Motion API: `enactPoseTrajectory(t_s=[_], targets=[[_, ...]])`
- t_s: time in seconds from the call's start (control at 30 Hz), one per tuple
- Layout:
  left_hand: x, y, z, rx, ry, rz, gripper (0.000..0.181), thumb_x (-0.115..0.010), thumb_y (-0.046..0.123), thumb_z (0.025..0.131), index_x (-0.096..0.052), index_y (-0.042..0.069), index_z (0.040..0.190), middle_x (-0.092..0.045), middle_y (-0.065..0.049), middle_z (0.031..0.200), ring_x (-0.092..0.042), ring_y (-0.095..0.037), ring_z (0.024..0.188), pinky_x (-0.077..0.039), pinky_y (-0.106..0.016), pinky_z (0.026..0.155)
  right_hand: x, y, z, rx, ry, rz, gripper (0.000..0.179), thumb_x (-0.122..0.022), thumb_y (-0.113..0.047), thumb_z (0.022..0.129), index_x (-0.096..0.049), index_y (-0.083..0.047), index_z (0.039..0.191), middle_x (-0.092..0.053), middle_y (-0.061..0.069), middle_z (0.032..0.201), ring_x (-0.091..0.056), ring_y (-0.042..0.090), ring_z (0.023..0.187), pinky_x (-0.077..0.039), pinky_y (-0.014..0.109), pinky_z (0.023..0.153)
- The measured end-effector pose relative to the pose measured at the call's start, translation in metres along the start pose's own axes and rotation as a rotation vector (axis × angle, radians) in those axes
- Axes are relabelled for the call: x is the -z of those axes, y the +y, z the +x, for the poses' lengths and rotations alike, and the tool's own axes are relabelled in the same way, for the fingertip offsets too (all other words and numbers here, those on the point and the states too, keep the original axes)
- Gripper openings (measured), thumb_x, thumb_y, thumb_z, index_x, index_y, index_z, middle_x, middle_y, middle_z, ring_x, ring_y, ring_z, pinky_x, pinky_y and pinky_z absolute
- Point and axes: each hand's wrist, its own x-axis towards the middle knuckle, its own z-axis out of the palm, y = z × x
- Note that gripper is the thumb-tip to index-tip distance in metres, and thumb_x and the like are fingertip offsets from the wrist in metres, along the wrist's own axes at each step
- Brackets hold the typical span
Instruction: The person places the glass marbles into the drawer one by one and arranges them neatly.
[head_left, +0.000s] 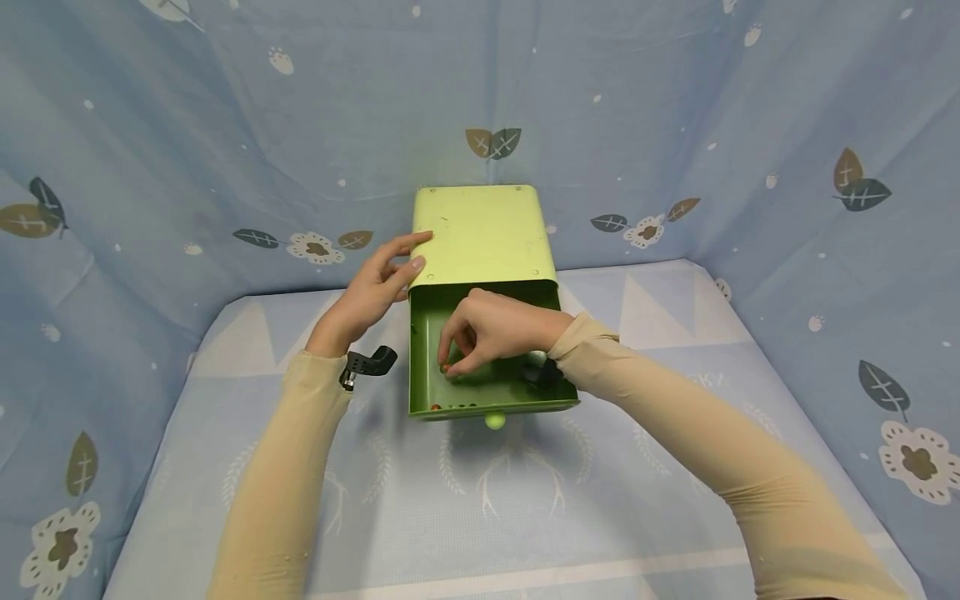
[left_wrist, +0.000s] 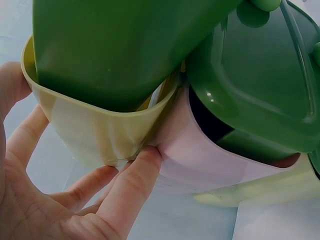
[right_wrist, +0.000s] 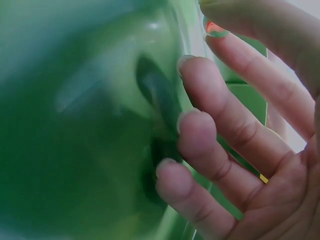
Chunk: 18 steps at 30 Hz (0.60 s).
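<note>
- Right-hand grip (head_left: 491, 329), nearly closed at the fingertips: thumb and index finger pinch a small red-and-green piece (right_wrist: 215, 29), while the other 3 fingers lie apart from it, loosely bent.
- The piece is held inside a green drawer (head_left: 430, 333), toward its left side, with the wrist crossing over from the right wall.
- Left-hand grip (head_left: 372, 287), spread wide and clasping nothing: its fingertips touch the left side of the pale yellow-green housing (head_left: 483, 237) around the drawer, 1 finger reaching over the top edge.
- The drawer stands extended toward the person, a round light-green knob (head_left: 495, 422) on its front.
- A red bit (head_left: 436, 407) lies in the drawer's front left corner; beside it, along the front wall, are dark specks too small to identify.
- Seen from the left wrist, a pink housing (left_wrist: 200, 162) stands against the yellow-green 1, fitted with a second green drawer (left_wrist: 270, 85) that sits slightly out.
- Long beige sleeves (head_left: 277, 492) cover both arms, and a black device (head_left: 375, 361) projects at the left wrist.
- The drawer unit stands on a pale blue surface (head_left: 465, 525) printed with white motifs, before a blue curtain (head_left: 390, 92) patterned with leaves and flowers.
</note>
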Motion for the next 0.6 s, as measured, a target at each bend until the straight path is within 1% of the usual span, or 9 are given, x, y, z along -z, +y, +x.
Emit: enactPoseTrajectory(t_s=[0.27,0.6], targets=[[0.0003,-0.0003,-0.0006,-0.004,-0.005,-0.003,0.053,-0.056,0.043,0.116,-0.047,0.036,0.167,-0.029,-0.008,0.169,-0.050,-0.034,0.137,-0.037,-0.068,0.119,-0.0005,0.0004,-0.0004,-0.033,0.005,-0.018,0.005,-0.089,-0.018,0.096,-0.088,-0.016,0.100,-0.066,-0.009,0.063,-0.060,0.009,0.056,-0.050,0.026,0.061],[0.0013,-0.0004,-0.0010,-0.008,-0.004,-0.007,0.052,-0.056,0.045,0.116,-0.047,0.037,0.166,-0.031,-0.008,0.168,-0.050,-0.033,0.138,-0.038,-0.068,0.119,-0.0023,0.0026,0.0005,-0.058,-0.006,-0.035,0.005,-0.089,-0.018,0.096,-0.089,-0.019,0.101,-0.066,-0.011,0.063,-0.061,0.009,0.056,-0.049,0.025,0.060]])
